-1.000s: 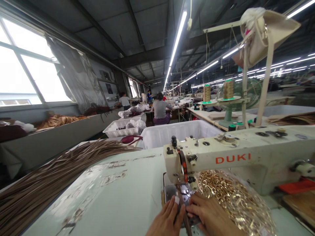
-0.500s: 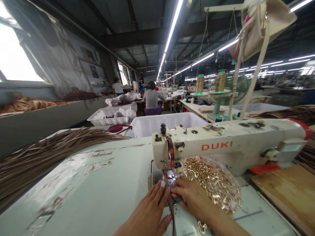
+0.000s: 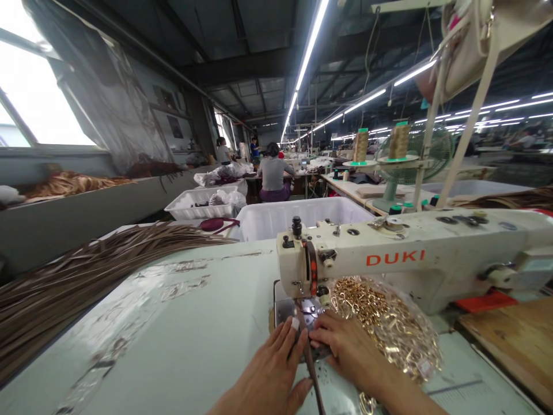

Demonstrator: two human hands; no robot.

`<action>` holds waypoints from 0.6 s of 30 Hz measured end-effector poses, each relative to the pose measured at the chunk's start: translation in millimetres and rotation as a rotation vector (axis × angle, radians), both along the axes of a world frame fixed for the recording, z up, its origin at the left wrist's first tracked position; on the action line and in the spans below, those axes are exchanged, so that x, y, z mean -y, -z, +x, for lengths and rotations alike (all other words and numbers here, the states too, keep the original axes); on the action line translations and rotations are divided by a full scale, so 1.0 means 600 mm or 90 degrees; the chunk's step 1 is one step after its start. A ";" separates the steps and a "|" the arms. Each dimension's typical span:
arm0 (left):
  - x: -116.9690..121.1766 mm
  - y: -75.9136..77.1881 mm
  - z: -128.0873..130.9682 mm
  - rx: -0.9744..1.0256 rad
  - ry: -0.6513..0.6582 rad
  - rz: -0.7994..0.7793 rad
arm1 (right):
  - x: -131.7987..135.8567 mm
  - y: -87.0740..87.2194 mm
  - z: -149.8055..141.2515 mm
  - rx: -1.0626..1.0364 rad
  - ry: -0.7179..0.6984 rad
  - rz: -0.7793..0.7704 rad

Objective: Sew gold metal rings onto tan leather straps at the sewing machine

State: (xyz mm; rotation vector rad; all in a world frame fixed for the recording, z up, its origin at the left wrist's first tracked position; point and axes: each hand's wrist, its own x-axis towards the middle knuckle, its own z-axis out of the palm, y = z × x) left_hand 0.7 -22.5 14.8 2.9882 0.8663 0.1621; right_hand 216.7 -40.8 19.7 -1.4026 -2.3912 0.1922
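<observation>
A cream sewing machine (image 3: 410, 259) marked DUKI stands on the pale green table (image 3: 181, 334). A thin brown strap (image 3: 313, 374) runs under its needle and back toward me. My left hand (image 3: 272, 374) lies flat on the table left of the strap, fingers stretched toward the needle plate, a white tape on one fingertip. My right hand (image 3: 349, 351) rests on the right of the strap, fingertips pressing at the presser foot. A clear bag of gold metal rings (image 3: 384, 317) lies just behind my right hand.
A big pile of brown straps (image 3: 86, 271) covers the table's left. White bins (image 3: 298, 222) stand beyond the table. Thread cones (image 3: 400, 141) and a green fan (image 3: 415, 155) rise behind the machine. A wooden board (image 3: 510, 340) lies at right. A seated person (image 3: 272, 176) works ahead.
The view has shifted slightly as my head moved. Both hands stay at the needle, guiding the strap, which now reaches a little further back toward me.
</observation>
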 end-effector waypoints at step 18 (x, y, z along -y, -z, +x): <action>-0.002 -0.002 0.002 -0.004 0.009 0.028 | 0.001 0.002 0.000 -0.009 0.001 0.018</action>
